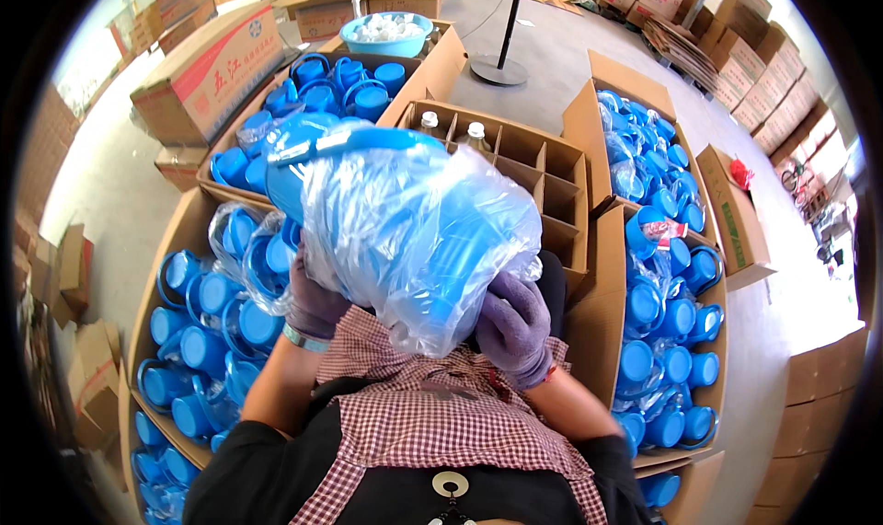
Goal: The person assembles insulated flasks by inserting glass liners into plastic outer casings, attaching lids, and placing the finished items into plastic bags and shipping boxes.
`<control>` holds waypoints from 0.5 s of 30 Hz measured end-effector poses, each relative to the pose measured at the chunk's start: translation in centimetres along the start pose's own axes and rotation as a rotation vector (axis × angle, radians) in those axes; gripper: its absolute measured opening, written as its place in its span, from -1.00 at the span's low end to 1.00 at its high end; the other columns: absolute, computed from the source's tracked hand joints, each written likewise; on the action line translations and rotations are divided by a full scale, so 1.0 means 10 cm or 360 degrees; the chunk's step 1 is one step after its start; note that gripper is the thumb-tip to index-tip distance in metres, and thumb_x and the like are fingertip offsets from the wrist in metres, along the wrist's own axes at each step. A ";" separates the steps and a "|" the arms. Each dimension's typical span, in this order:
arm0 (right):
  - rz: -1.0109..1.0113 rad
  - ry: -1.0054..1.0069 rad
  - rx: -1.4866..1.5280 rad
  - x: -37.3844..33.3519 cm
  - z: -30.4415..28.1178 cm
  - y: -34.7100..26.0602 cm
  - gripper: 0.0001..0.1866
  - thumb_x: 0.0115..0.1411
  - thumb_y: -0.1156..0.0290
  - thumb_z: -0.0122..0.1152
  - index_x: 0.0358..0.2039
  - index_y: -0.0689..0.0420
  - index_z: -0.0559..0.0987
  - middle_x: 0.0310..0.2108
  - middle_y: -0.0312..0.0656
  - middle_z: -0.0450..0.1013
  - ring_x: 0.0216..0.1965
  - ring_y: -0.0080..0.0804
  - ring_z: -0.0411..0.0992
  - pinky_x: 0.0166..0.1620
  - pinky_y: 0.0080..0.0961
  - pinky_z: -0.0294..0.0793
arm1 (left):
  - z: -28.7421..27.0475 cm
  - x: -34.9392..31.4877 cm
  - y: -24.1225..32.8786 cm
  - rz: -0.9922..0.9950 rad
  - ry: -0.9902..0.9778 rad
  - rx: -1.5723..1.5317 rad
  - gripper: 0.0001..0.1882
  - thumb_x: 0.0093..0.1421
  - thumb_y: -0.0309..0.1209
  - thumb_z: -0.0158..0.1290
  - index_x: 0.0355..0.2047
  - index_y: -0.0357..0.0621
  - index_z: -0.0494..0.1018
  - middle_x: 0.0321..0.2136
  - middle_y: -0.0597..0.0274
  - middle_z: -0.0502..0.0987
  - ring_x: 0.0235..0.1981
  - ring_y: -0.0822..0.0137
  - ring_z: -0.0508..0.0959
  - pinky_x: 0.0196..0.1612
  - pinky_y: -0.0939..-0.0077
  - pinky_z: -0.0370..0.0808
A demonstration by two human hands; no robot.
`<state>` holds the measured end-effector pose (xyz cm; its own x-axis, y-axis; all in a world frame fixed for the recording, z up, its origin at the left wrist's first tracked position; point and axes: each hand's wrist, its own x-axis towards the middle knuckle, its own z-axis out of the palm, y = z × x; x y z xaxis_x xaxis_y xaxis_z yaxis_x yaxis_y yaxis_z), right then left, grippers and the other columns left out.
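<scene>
A large blue plastic jug-like vessel [405, 221], wrapped in a crinkled clear plastic bag [492, 198], is held up tilted in front of my chest. Its blue rim or handle end points to the upper left, and the bagged end slants down to the right. My left hand [317, 302], in a purple glove, supports it from the lower left, some fingers hidden behind the plastic. At the lower right, my right hand [515, 330], gloved the same way, grips the bag and vessel with curled fingers.
Open cartons of blue handled vessels stand on my left [202, 346] and right [671, 369]. Ahead is a divided carton [543, 171] holding two white-capped bottles. Beyond are a blue basin [386, 35] of white pieces, a black pole's round base [498, 69] and a large closed carton [213, 74].
</scene>
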<state>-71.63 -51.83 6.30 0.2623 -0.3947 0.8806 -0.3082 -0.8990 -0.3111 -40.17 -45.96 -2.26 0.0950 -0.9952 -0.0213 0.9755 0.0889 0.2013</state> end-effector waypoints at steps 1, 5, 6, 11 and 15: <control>-0.0187 -0.0141 0.0013 0.03 -0.06 0.10 -0.67 -0.06 0.57 0.39 -0.20 0.13 0.66 -0.14 -0.13 0.60 -0.27 -0.18 0.57 -0.20 -0.32 0.57 | 0.03 0.00 0.01 -0.0120 0.0149 -0.0577 -0.38 0.46 0.01 -0.22 0.37 -0.07 0.31 0.33 0.08 0.41 0.34 -0.03 0.38 0.42 -0.09 0.23; -0.0463 -0.0508 -0.0132 0.29 -0.26 0.38 -0.61 -0.08 0.39 0.44 -0.16 0.08 0.64 -0.15 -0.19 0.62 -0.32 -0.25 0.57 -0.28 -0.34 0.54 | 0.10 -0.07 -0.03 -0.0196 0.0366 -0.1080 -0.37 0.46 0.00 -0.21 0.38 -0.07 0.30 0.34 0.08 0.40 0.35 -0.02 0.36 0.42 -0.08 0.23; -0.0271 -0.0506 0.0008 0.34 -0.20 0.38 -0.56 -0.19 0.40 0.48 -0.22 0.14 0.60 -0.32 -0.08 0.57 -0.40 -0.12 0.54 -0.35 -0.23 0.49 | 0.09 -0.11 -0.04 -0.0181 0.0369 -0.1114 -0.38 0.45 0.00 -0.21 0.38 -0.07 0.30 0.34 0.09 0.39 0.35 -0.02 0.36 0.42 -0.08 0.23; 0.1197 -0.0305 0.1205 -0.52 0.32 0.66 -0.45 0.25 0.35 0.37 0.22 0.15 0.43 0.06 -0.12 0.53 0.06 -0.30 0.54 0.13 -0.35 0.57 | 0.46 0.00 -0.38 0.0240 0.0167 0.0183 -0.43 0.48 0.00 -0.12 0.38 0.04 0.30 0.35 0.14 0.38 0.36 0.01 0.35 0.42 -0.16 0.22; 0.1081 -0.0645 0.1051 -0.94 0.48 0.72 -0.34 0.30 0.25 0.34 0.33 0.16 0.35 0.21 -0.16 0.45 0.23 -0.28 0.42 0.29 -0.22 0.44 | 0.49 0.15 -0.21 0.0388 -0.0021 0.0478 -0.44 0.47 -0.02 -0.10 0.37 0.02 0.30 0.35 0.14 0.37 0.36 0.03 0.36 0.42 -0.14 0.24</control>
<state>-71.89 -55.49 -5.97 0.5469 -0.7828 0.2971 0.0251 -0.3393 -0.9403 -43.10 -47.79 2.11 0.3126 -0.9469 0.0752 0.8226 0.3095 0.4769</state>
